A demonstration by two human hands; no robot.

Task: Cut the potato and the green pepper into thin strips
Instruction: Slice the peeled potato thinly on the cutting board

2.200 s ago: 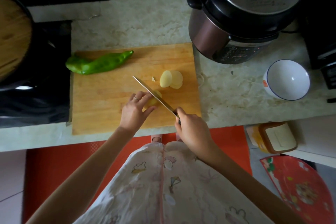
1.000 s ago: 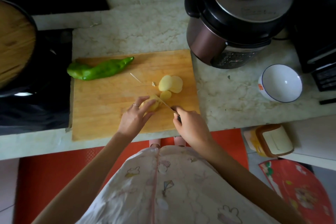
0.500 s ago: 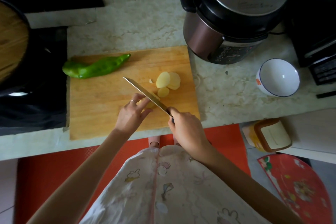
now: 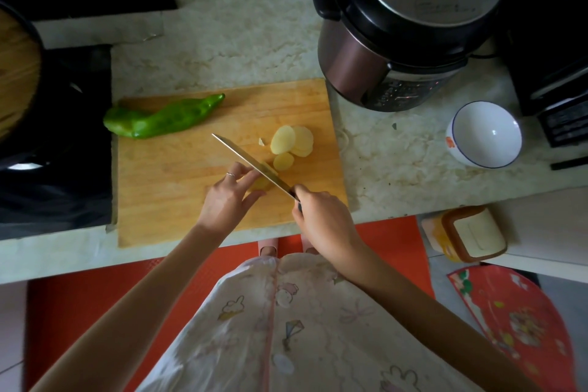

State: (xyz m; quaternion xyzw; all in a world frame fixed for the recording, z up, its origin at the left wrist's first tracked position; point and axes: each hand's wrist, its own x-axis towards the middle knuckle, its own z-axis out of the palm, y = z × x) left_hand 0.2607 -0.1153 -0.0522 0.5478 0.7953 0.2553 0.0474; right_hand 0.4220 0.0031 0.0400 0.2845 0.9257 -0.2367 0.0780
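The green pepper (image 4: 165,118) lies whole along the far left of the cutting board (image 4: 165,200). Its long axis slants, with the tapered tip pointing right and away and the thick end hanging past the board's left edge. The potato (image 4: 259,184) sits near the board's right front, pinned between the left hand's (image 4: 226,200) fingertips and thumb (a ring shows on one finger). The right hand (image 4: 321,216) is wrapped tightly round the handle of the knife (image 4: 245,159), whose blade crosses the potato diagonally, tip aimed far-left. Round potato slices (image 4: 291,140) overlap just beyond the blade. The pressure cooker (image 4: 397,29) carries lid lettering too blurred to read; the white bowl (image 4: 483,134) has an orange mark on its side. Bare board stretches between pepper and left hand, and the board's front edge reaches close to the counter's (image 4: 397,162) front edge.
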